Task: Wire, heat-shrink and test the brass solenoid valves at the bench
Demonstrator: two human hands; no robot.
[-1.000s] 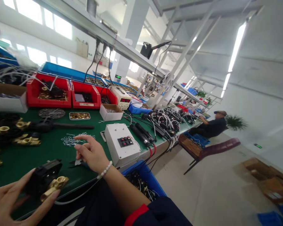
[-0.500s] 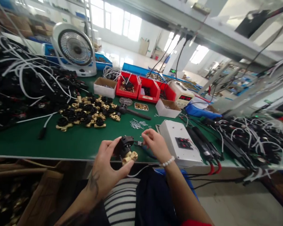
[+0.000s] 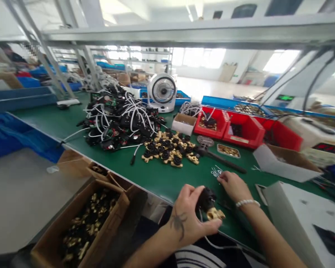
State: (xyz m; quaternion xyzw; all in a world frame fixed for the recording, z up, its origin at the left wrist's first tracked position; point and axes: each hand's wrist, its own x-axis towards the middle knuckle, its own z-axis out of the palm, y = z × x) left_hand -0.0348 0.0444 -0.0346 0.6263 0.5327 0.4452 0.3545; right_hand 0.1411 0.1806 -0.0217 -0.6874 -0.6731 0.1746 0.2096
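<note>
My left hand (image 3: 188, 214) is wrapped round a brass valve body with a black housing (image 3: 212, 214) on top, held at the bench's front edge. A white cable hangs below it. My right hand (image 3: 236, 188), wearing a bead bracelet, reaches over the bench with its thumb and fingertips pinched together at a small pile of metal wire clips (image 3: 215, 172). Whatever is between those fingertips is too small to make out. Left of the clips lies a heap of brass fittings with black caps (image 3: 170, 147).
A black-handled tool (image 3: 225, 162) and a small tray of brass parts (image 3: 228, 150) lie behind the clips. Red bins (image 3: 242, 130), white boxes (image 3: 184, 124) and a fan (image 3: 163, 92) stand farther back. A grey-white box (image 3: 293, 212) is at right; a carton of fittings (image 3: 80, 219) sits below the bench.
My view has swung left. My right hand has moved away from the valve's housing and a small connector, out to the wire clips. My left hand still holds the valve.
</note>
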